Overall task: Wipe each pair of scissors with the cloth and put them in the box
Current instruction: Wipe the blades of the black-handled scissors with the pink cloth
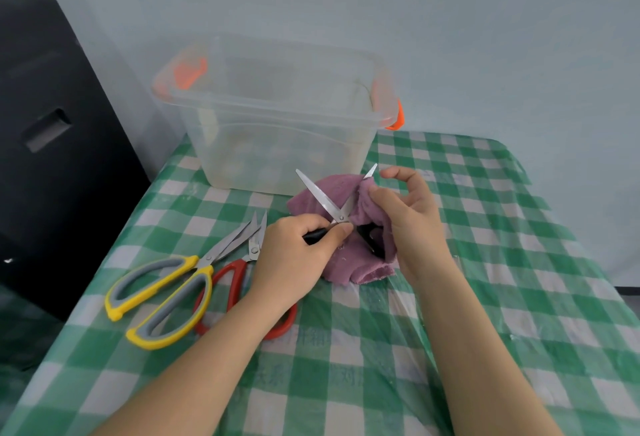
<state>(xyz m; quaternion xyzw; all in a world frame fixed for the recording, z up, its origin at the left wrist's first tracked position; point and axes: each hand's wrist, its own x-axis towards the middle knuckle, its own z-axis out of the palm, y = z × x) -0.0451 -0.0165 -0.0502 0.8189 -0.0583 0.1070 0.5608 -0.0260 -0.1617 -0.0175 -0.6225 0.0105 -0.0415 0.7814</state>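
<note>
Wiping the black scissors (337,209), blades spread

Left hand (298,255) grips the handle; right hand (405,217) pinches soft cloth (367,214) round one blade. Stiff, sharp, probably slippery: hold by handles.

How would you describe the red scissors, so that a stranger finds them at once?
Start at the clear plastic box at the back of the checked table, then come toward the person's left forearm. The red scissors lie half under it, beside the yellow scissors. Only they have plain red handles.
</note>
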